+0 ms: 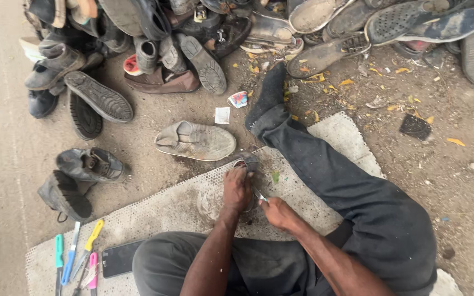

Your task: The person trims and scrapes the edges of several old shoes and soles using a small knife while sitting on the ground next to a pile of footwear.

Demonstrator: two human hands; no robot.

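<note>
Down on the mat (182,208): both hands busy on a small dark shoe part (249,163).

Left hand (237,189) clenched around the shoe part, pressing it onto the mat just beside the outstretched leg (336,175). Right hand (278,212) gripping a small blade (260,195) against it. Worn grey shoe (196,140) just beyond the mat's far edge; shoe pile (204,33) further off; coloured knives (75,257) and a phone (119,259) at its near left corner.
</note>
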